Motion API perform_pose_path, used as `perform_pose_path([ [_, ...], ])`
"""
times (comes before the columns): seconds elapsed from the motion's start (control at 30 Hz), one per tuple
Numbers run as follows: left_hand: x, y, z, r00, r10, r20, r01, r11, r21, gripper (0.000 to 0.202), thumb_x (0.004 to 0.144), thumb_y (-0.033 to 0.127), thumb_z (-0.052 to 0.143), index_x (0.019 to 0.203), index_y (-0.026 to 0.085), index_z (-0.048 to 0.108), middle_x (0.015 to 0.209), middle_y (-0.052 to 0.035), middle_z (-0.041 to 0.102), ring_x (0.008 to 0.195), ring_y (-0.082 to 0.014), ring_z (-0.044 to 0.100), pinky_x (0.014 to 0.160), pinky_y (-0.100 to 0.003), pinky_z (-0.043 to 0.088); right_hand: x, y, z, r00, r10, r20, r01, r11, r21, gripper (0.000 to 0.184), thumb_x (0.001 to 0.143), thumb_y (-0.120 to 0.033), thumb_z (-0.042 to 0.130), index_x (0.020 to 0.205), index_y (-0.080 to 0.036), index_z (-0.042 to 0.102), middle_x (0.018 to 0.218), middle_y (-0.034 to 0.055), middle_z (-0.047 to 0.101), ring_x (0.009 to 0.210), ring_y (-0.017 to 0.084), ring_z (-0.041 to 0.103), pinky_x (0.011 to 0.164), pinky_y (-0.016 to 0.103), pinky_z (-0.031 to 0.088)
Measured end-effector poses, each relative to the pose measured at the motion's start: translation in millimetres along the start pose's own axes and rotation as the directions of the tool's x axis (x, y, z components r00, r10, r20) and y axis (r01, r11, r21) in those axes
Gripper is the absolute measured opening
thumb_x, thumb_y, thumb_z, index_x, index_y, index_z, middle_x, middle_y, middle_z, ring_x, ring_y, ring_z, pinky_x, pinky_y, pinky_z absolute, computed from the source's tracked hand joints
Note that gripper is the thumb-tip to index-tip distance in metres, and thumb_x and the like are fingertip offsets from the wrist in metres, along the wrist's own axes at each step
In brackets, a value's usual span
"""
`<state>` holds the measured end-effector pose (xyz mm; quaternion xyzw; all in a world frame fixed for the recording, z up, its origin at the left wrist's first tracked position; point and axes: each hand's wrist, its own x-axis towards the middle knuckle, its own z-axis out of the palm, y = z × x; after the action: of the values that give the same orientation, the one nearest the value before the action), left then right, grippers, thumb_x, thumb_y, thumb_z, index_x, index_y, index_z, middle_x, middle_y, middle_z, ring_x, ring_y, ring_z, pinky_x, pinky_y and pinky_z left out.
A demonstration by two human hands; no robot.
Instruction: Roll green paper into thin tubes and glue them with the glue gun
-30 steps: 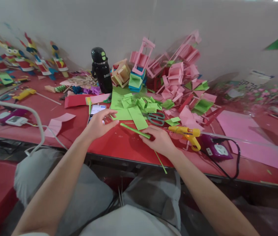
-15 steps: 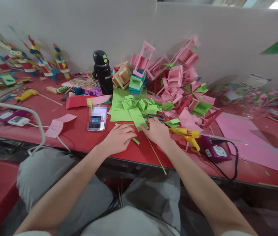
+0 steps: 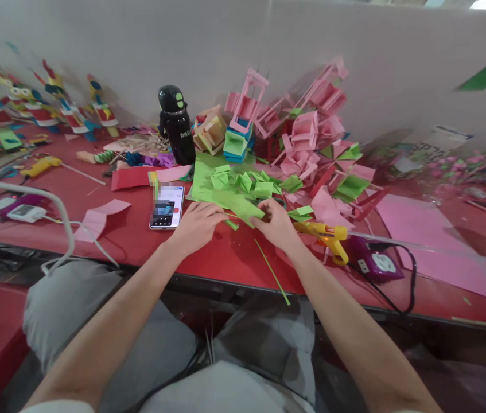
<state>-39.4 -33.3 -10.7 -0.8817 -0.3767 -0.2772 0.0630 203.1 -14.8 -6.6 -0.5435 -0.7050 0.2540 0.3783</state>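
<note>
My right hand (image 3: pixel 275 225) is closed, pinching the right end of a light green paper piece (image 3: pixel 245 207) between thumb and fingers. The paper is tilted and slightly blurred, raised over the red table. To its left, my left hand (image 3: pixel 198 223) has its fingers curled together over a narrow folded green strip (image 3: pixel 231 225), whose end sticks out beneath the fingertips. Most of that strip is hidden by the hand. A long thin green offcut (image 3: pixel 272 272) lies in front of my right hand. Just behind the hands are several small folded green pieces (image 3: pixel 264 188) on a green sheet (image 3: pixel 203 172).
A yellow glue gun (image 3: pixel 322 230) lies right of my right hand, beside a purple power socket (image 3: pixel 374 261). A phone (image 3: pixel 167 207) and black bottle (image 3: pixel 179 132) stand left. Pink paper chairs (image 3: pixel 305 132) are piled behind. A white cable (image 3: pixel 100 244) hangs over the front edge.
The green paper has been lifted and turned, its near end swinging right into my right hand. My left hand has moved back and left with the folded strip.
</note>
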Motion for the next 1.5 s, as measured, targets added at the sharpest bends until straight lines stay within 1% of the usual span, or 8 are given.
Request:
perform_pose_path([
  [0.3, 9.6, -14.6, 9.0, 0.994, -0.097, -0.045, 0.1, 0.992, 0.076, 0.041, 0.09, 0.004, 0.049, 0.125, 0.021, 0.064, 0.131, -0.0103, 0.065, 0.124, -0.0282, 0.056, 0.101, -0.047, 0.043, -24.3, -1.4, -22.2, 0.981, -0.043, -0.189, 0.08, 0.978, 0.192, 0.022, 0.081, -0.037, 0.068, 0.09, -0.018, 0.061, 0.083, 0.0027, 0.066, 0.072, 0.016, 0.058, 0.063, 0.027, 0.046],
  [0.47, 7.7, -6.3, 4.6, 0.937, -0.345, -0.051, 0.329, 0.923, -0.202, 0.028, 0.09, 0.013, 0.056, 0.116, 0.017, 0.066, 0.12, -0.0128, 0.068, 0.112, -0.0281, 0.062, 0.1, -0.049, 0.046, -26.8, -0.9, -21.6, 0.977, 0.058, -0.203, 0.014, 0.942, 0.335, 0.025, 0.08, -0.042, 0.071, 0.087, -0.019, 0.062, 0.077, 0.001, 0.065, 0.065, 0.014, 0.056, 0.062, 0.028, 0.048],
  [0.67, 4.1, 26.4, 6.3, 0.777, -0.581, 0.244, 0.402, 0.158, -0.902, 0.051, 0.083, 0.031, 0.073, 0.127, 0.017, 0.053, 0.12, -0.0131, 0.068, 0.104, -0.0237, 0.068, 0.092, -0.041, 0.054, -27.7, 2.1, -19.8, 0.983, 0.104, 0.153, -0.17, 0.835, 0.524, 0.03, 0.074, -0.042, 0.077, 0.089, -0.02, 0.064, 0.072, -0.001, 0.065, 0.054, 0.013, 0.056, 0.054, 0.027, 0.048],
  [0.83, 11.5, 41.0, 14.4, 0.623, -0.709, 0.33, 0.383, -0.091, -0.919, 0.045, 0.074, 0.037, 0.082, 0.108, 0.015, 0.062, 0.1, -0.009, 0.071, 0.086, -0.0212, 0.069, 0.075, -0.036, 0.06, -28.5, -2.6, -19.5, 0.931, 0.054, 0.36, -0.221, 0.87, 0.441, 0.026, 0.078, -0.043, 0.073, 0.087, -0.02, 0.066, 0.075, 0.0004, 0.067, 0.062, 0.016, 0.062, 0.059, 0.029, 0.05],
  [0.9, 13.7, 37.8, 13.0, 0.59, -0.737, 0.329, 0.393, -0.094, -0.915, 0.045, 0.072, 0.033, 0.083, 0.108, 0.015, 0.062, 0.097, -0.0075, 0.071, 0.077, -0.0187, 0.069, 0.066, -0.033, 0.059, -27.8, -2.7, -18.8, 0.938, 0.042, 0.343, -0.198, 0.879, 0.433, 0.026, 0.081, -0.045, 0.071, 0.084, -0.019, 0.066, 0.075, 0.0008, 0.067, 0.064, 0.016, 0.062, 0.061, 0.029, 0.051],
  [1.03, 8.8, 25.2, 3.1, 0.668, -0.642, 0.375, 0.501, 0.016, -0.865, 0.037, 0.073, 0.031, 0.081, 0.102, 0.015, 0.065, 0.093, -0.0074, 0.072, 0.073, -0.0175, 0.068, 0.062, -0.029, 0.056, -26.7, 0.2, -18.3, 0.97, 0.072, 0.233, -0.166, 0.896, 0.412, 0.031, 0.081, -0.049, 0.068, 0.089, -0.019, 0.068, 0.072, 0.0009, 0.066, 0.059, 0.014, 0.056, 0.057, 0.028, 0.046],
  [1.23, -7.6, 16.2, -2.7, 0.752, -0.599, 0.275, 0.579, 0.401, -0.71, 0.022, 0.084, 0.038, 0.071, 0.096, 0.019, 0.072, 0.064, 0.0019, 0.061, 0.056, -0.0109, 0.054, 0.052, -0.023, 0.04, -29.6, -2.2, -22.4, 0.972, 0.037, 0.234, -0.094, 0.967, 0.236, 0.032, 0.08, -0.046, 0.069, 0.09, -0.016, 0.071, 0.058, -0.0033, 0.055, 0.048, 0.008, 0.037, 0.047, 0.024, 0.03],
  [1.5, -15.8, 12.7, 7.2, 0.796, -0.544, 0.265, 0.52, 0.393, -0.758, 0.025, 0.085, 0.039, 0.069, 0.099, 0.02, 0.076, 0.093, -0.0059, 0.075, 0.071, -0.0157, 0.063, 0.064, -0.028, 0.049, -29.1, 18.1, -20.3, 0.968, 0.035, 0.247, -0.12, 0.934, 0.336, 0.036, 0.082, -0.045, 0.071, 0.109, -0.023, 0.077, 0.092, 0.0043, 0.076, 0.079, 0.019, 0.068, 0.07, 0.031, 0.053],
])
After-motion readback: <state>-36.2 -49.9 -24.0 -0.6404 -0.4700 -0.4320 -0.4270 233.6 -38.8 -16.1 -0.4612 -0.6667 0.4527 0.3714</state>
